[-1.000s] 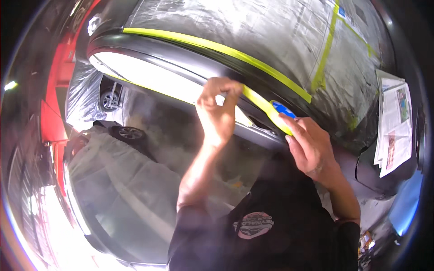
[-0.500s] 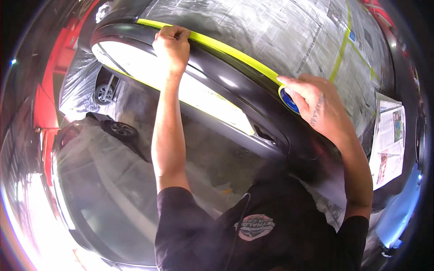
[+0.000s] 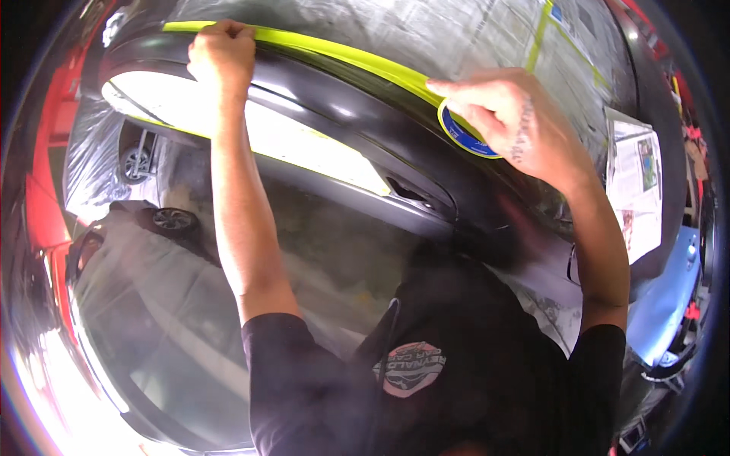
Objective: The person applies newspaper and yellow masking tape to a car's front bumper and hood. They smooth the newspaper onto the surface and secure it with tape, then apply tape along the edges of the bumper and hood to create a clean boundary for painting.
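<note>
A bright yellow-green strip of masking tape [image 3: 342, 55] runs along the dark roof edge of a car [image 3: 304, 76], above its side window opening. My left hand [image 3: 220, 57] is closed over the strip near its far left end, fingertips pinched on the tape. At the strip's other end, my right hand [image 3: 517, 118] grips the tape roll [image 3: 465, 140], which has a blue inner core. The right index finger points along the strip where it leaves the roll. Between my hands the tape looks stretched; whether all of it touches the roof edge I cannot tell.
Newspaper and plastic sheeting [image 3: 449, 30], joined by yellow-green tape [image 3: 538, 38], covers the roof area beyond. Newspaper sheets [image 3: 635, 182] hang at right, near a light blue panel [image 3: 665, 304]. A dusty dark car [image 3: 175, 319] stands behind at lower left.
The whole view has shifted, so the car and both hands appear further left and mostly higher. Both grips on the tape look the same.
</note>
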`<action>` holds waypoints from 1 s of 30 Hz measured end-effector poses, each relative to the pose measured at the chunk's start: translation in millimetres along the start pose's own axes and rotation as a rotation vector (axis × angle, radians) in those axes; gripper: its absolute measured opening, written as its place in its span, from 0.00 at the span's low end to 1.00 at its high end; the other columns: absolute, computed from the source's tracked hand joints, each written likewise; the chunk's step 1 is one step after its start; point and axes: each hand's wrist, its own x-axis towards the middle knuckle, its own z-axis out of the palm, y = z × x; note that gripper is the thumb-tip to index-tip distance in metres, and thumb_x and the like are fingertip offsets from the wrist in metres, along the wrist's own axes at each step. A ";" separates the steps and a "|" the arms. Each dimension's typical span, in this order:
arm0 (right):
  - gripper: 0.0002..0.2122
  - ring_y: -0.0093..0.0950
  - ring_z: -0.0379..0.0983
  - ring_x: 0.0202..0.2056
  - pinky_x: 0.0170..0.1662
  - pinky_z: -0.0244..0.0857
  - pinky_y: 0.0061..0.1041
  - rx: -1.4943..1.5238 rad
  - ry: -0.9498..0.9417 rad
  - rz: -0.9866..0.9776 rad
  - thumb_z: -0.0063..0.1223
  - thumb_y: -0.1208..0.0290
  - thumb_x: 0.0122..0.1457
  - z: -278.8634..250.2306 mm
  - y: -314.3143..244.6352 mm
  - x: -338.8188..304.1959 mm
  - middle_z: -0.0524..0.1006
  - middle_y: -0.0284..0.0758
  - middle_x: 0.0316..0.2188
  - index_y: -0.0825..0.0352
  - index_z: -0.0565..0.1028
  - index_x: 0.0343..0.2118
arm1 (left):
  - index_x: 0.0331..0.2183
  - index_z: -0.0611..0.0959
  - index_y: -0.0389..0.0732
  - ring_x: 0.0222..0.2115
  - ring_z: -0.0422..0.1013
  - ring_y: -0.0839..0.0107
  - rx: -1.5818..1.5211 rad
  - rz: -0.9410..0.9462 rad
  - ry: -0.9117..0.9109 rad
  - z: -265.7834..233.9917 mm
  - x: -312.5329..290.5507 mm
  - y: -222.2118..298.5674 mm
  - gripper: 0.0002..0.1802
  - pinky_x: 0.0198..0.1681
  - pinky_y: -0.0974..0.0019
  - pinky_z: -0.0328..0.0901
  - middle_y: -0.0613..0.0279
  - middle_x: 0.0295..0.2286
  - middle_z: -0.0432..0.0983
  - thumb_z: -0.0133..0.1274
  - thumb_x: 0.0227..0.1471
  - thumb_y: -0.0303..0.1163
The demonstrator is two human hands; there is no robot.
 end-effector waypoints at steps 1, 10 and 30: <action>0.12 0.42 0.76 0.28 0.34 0.68 0.40 0.058 0.036 0.000 0.55 0.72 0.61 0.3 7.5 -4.7 0.78 0.44 0.26 0.62 0.83 0.45 | 0.26 0.90 0.50 0.29 0.81 0.60 -0.033 0.015 0.009 -1.1 0.5 -0.5 0.05 0.36 0.56 0.74 0.66 0.25 0.85 0.68 0.43 0.38; 0.17 0.43 0.76 0.27 0.33 0.71 0.39 -0.181 -0.091 -0.021 0.55 0.76 0.54 19.4 8.0 -33.8 0.76 0.42 0.24 0.61 0.83 0.47 | 0.27 0.88 0.50 0.33 0.81 0.61 0.035 -0.043 0.015 3.9 0.7 5.2 0.07 0.39 0.52 0.73 0.68 0.28 0.84 0.68 0.44 0.40; 0.07 0.44 0.77 0.23 0.27 0.72 0.40 -0.187 -0.197 0.033 0.55 0.77 0.50 37.1 15.0 -16.6 0.78 0.45 0.20 0.67 0.81 0.33 | 0.43 0.85 0.36 0.47 0.73 0.49 -0.067 0.548 -0.017 -16.2 -129.5 87.9 0.14 0.61 0.40 0.61 0.50 0.46 0.73 0.57 0.54 0.28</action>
